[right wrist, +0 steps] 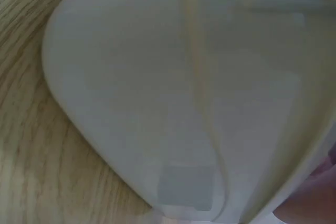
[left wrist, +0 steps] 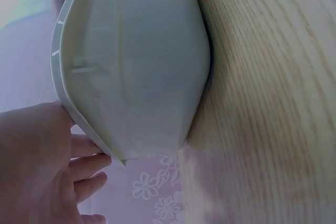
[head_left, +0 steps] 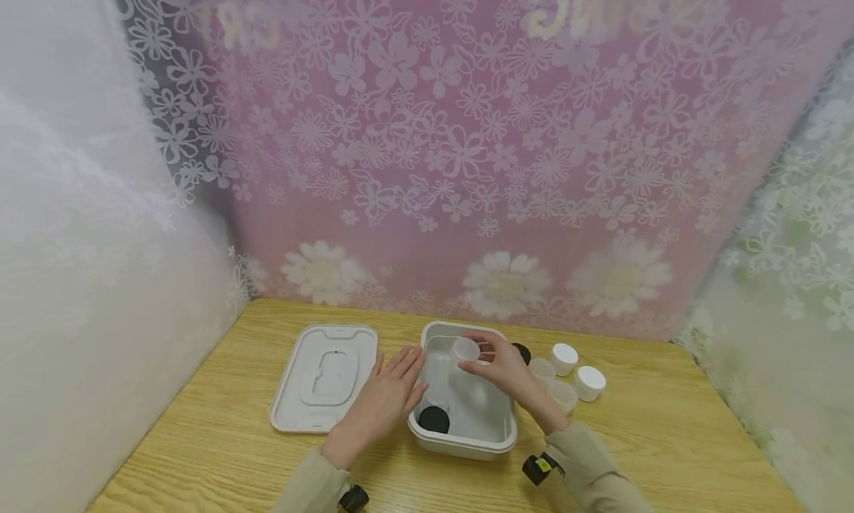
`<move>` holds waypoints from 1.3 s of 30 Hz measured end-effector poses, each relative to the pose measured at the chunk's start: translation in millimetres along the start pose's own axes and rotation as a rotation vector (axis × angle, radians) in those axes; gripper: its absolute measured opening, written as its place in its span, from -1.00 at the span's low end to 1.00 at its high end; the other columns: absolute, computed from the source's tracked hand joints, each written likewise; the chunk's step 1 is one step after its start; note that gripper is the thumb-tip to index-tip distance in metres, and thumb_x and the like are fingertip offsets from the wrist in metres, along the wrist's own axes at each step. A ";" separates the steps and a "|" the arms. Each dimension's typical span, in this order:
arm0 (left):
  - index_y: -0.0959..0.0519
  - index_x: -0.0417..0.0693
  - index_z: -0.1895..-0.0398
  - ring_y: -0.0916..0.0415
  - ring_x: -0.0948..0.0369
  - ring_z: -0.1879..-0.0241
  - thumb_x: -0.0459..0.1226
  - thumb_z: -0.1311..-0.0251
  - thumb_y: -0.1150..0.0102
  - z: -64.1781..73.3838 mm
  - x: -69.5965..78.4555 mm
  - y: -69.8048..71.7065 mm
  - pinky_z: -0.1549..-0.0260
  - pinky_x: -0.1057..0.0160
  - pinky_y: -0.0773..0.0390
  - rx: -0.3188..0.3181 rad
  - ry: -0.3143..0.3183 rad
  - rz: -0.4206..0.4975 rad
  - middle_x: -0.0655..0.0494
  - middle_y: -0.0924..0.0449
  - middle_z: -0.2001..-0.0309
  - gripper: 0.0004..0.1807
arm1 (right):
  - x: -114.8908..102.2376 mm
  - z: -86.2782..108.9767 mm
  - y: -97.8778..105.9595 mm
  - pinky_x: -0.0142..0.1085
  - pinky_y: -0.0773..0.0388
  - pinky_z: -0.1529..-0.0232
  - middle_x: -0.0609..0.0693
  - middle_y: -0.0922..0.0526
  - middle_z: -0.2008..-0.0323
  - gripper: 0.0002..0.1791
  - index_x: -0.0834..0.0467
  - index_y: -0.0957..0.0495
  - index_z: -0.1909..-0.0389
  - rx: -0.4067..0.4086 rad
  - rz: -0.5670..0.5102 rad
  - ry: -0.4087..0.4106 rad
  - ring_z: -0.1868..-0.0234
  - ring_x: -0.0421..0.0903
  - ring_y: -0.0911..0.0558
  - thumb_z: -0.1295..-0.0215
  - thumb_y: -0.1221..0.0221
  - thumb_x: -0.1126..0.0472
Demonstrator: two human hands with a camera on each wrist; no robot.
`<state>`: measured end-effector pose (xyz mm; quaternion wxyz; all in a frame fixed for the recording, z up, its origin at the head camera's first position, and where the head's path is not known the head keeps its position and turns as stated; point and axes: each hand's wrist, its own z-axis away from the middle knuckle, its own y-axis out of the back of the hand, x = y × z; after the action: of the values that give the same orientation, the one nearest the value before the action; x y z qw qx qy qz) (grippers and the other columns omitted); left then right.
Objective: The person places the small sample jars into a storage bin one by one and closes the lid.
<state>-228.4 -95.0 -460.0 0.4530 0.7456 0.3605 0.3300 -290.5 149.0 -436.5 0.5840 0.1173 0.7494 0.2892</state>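
My right hand pinches a small translucent round container between thumb and fingers, over the far part of a pale grey plastic bin. Flat and with straight fingers, my left hand lies at the bin's left rim. In the left wrist view, the left fingers are at the rim of the bin. Inside the bin, a black-topped round jar stands in the near left corner. The bin's outer wall fills most of the right wrist view, hiding the held container there.
Left of the bin lies a pale rectangular lid. On its right stand two white-topped jars, translucent round containers and a black-topped one partly behind my right hand. A flowered curtain hangs at the wooden table's back edge.
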 end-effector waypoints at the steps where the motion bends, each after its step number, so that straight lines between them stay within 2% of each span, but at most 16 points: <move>1: -0.32 -0.19 -0.50 -0.22 -0.04 -0.49 -0.06 -0.55 0.03 -0.2 0.2 -0.5 -0.40 -0.30 -0.16 0.000 -0.003 -0.001 -0.09 -0.32 -0.47 -0.40 | 1.0 -0.1 -0.1 0.03 -0.61 -0.11 0.22 -0.59 -0.18 -0.37 0.24 -0.50 -0.31 -0.005 0.003 0.000 -0.12 0.21 -0.65 -0.24 -0.43 0.17; 4: -0.32 -0.18 -0.50 -0.23 -0.05 -0.48 -0.04 -0.55 0.03 -0.3 0.2 -2.3 -0.39 -0.31 -0.16 0.006 -0.003 -0.009 -0.08 -0.33 -0.47 -0.39 | 3.4 -1.2 -0.5 0.05 -0.61 -0.12 0.21 -0.59 -0.19 -0.39 0.24 -0.51 -0.29 -0.020 0.015 0.016 -0.14 0.21 -0.64 -0.24 -0.43 0.17; 10: -0.30 -0.14 -0.52 -0.21 -0.02 -0.49 -0.02 -0.55 0.05 0.5 0.5 -4.1 -0.40 -0.32 -0.14 0.005 0.016 -0.016 -0.04 -0.32 -0.48 -0.39 | 5.9 -6.6 -3.2 0.06 -0.63 -0.08 0.28 -0.62 -0.12 -0.44 0.36 -0.54 -0.20 -0.059 0.069 0.111 -0.09 0.26 -0.65 -0.21 -0.44 0.26; 13: -0.31 -0.14 -0.52 -0.21 -0.03 -0.50 -0.03 -0.55 0.03 0.4 1.1 -3.3 -0.40 -0.32 -0.12 0.000 0.022 -0.004 -0.04 -0.31 -0.48 -0.39 | 6.9 -9.5 -5.9 0.04 -0.64 -0.05 0.32 -0.61 -0.12 -0.44 0.39 -0.54 -0.19 -0.087 0.104 0.134 -0.06 0.26 -0.66 -0.19 -0.44 0.29; 20: -0.33 -0.16 -0.50 -0.21 -0.06 -0.49 -0.05 -0.54 0.02 0.3 2.8 -1.4 -0.40 -0.32 -0.12 0.000 0.025 -0.020 -0.05 -0.33 -0.48 -0.40 | 9.4 -16.4 -12.4 -0.14 -0.71 0.17 0.22 -0.64 -0.04 -0.43 0.28 -0.58 -0.21 -0.156 0.301 0.161 0.14 0.11 -0.70 -0.16 -0.47 0.27; 23: -0.33 -0.15 -0.50 -0.21 -0.06 -0.49 -0.04 -0.55 0.04 -0.1 3.2 -1.4 -0.40 -0.32 -0.12 -0.003 0.028 -0.023 -0.05 -0.32 -0.48 -0.41 | 9.5 -18.3 -14.2 -0.21 -0.71 0.26 0.20 -0.67 0.02 -0.43 0.26 -0.60 -0.19 -0.172 0.341 0.167 0.22 0.06 -0.71 -0.13 -0.48 0.27; 32: -0.33 -0.16 -0.50 -0.21 -0.09 -0.48 -0.04 -0.55 0.03 -0.1 3.7 -0.5 -0.39 -0.33 -0.14 0.004 0.020 -0.024 -0.06 -0.33 -0.48 -0.40 | 9.2 -19.7 -21.9 -0.24 -0.68 0.30 0.25 -0.68 0.08 -0.46 0.32 -0.62 -0.12 -0.206 0.307 0.148 0.31 0.03 -0.73 -0.07 -0.50 0.35; 39: -0.35 -0.19 -0.49 -0.20 -0.11 -0.48 -0.04 -0.54 0.02 -0.1 3.6 -0.2 -0.38 -0.33 -0.15 0.012 0.016 -0.023 -0.07 -0.34 -0.47 -0.40 | 12.1 -20.1 -24.0 -0.15 -0.72 0.14 0.32 -0.65 -0.05 -0.46 0.35 -0.57 -0.20 -0.271 0.187 0.163 0.12 0.15 -0.74 -0.17 -0.41 0.40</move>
<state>-226.6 -91.9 -459.6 0.4492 0.7414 0.3747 0.3287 -309.1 129.9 -456.9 0.5025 0.0832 0.7341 0.4490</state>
